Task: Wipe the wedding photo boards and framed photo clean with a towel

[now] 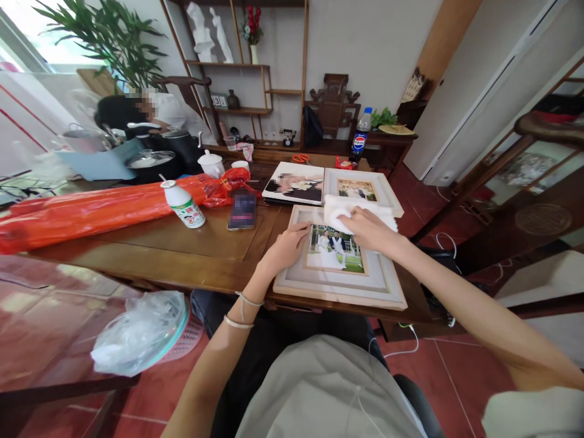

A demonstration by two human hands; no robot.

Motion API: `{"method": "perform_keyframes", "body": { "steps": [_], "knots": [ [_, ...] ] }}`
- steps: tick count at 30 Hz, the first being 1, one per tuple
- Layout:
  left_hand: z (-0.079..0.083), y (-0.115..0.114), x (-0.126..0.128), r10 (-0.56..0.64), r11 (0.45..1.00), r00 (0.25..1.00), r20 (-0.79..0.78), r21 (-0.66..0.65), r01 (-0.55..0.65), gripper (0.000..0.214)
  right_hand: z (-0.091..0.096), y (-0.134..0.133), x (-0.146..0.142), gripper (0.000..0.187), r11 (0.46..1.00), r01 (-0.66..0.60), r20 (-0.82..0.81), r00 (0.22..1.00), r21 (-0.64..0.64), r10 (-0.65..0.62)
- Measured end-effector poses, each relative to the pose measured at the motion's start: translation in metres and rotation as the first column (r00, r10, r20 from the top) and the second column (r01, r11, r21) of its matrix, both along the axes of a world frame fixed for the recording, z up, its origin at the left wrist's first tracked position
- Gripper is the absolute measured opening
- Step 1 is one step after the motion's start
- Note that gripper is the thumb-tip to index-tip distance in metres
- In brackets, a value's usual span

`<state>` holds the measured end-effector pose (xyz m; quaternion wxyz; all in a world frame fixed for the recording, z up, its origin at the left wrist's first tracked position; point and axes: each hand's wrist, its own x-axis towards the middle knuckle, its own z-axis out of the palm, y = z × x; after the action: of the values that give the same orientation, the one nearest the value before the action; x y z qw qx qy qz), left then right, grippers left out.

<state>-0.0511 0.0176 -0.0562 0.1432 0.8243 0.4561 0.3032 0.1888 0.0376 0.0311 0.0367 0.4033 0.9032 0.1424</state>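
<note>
On the brown wooden surface (219, 249), close to the person's body, there lies a pale wooden picture frame (295, 281) with a wide light-grey border; it is the landmark for all places here. Inside it is a small colour photograph (336, 248) of two persons sitting outdoors.

The left hand (288, 244) rests at the left side of this frame, its fingers extended and grasping nothing. The right hand (367, 230) is above the upper right part of the frame, and its fingers are clenched on a soft white cloth (378, 216). The cloth covers part of the frame's far edge.

Directly behind the frame lies a second white picture frame (387, 193), partly under the cloth. Behind and to the left of the frame is a flat, white-bordered photo panel (292, 193). Left of the frame are a dark rectangular phone (242, 210) and, farther, a white plastic bottle with a colourful label (183, 205).
</note>
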Motion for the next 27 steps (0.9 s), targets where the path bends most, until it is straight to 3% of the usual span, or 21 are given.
{"method": "perform_keyframes", "body": {
  "steps": [3,6,10,14,17,19,21,24,27],
  "knots": [
    [0.0,0.0,0.0,0.011,1.0,1.0,0.001,0.001,-0.011,0.039,0.003,-0.002,0.019,0.054,0.996,0.09,0.032,0.995,-0.004,-0.09],
    [0.0,-0.001,0.0,0.021,1.0,1.0,0.004,-0.002,-0.021,0.039,-0.001,-0.013,0.024,0.052,0.995,0.097,0.012,0.995,-0.037,-0.097],
    [-0.001,-0.001,0.0,0.012,1.0,1.0,-0.007,-0.002,-0.012,0.039,-0.001,-0.064,0.014,0.052,0.993,0.003,-0.045,0.999,-0.118,-0.008],
    [-0.002,-0.001,-0.001,0.018,1.0,1.0,-0.004,-0.002,-0.018,0.038,0.013,-0.127,0.003,0.055,0.942,-0.173,-0.171,0.977,-0.288,0.127],
    [-0.002,-0.001,-0.001,0.018,1.0,1.0,0.001,-0.001,-0.018,0.038,0.023,-0.141,0.004,0.055,0.907,-0.22,-0.254,0.958,-0.36,0.132],
    [-0.001,-0.001,-0.001,0.017,1.0,1.0,-0.002,-0.003,-0.017,0.038,0.028,-0.129,0.01,0.052,0.947,-0.128,-0.279,0.959,-0.294,0.043],
    [-0.001,-0.001,-0.001,0.018,1.0,1.0,-0.007,-0.003,-0.018,0.038,0.031,-0.109,0.02,0.047,0.996,0.021,-0.318,0.947,-0.088,-0.048],
    [0.0,-0.001,-0.001,0.012,1.0,1.0,-0.014,0.001,-0.012,0.039,0.033,-0.079,0.035,0.045,0.961,0.145,-0.362,0.931,0.234,-0.053],
    [-0.001,-0.001,-0.001,0.01,1.0,1.0,-0.013,0.003,-0.01,0.04,0.019,-0.057,0.045,0.05,0.957,0.098,-0.29,0.957,0.273,-0.016]
  ]
}}
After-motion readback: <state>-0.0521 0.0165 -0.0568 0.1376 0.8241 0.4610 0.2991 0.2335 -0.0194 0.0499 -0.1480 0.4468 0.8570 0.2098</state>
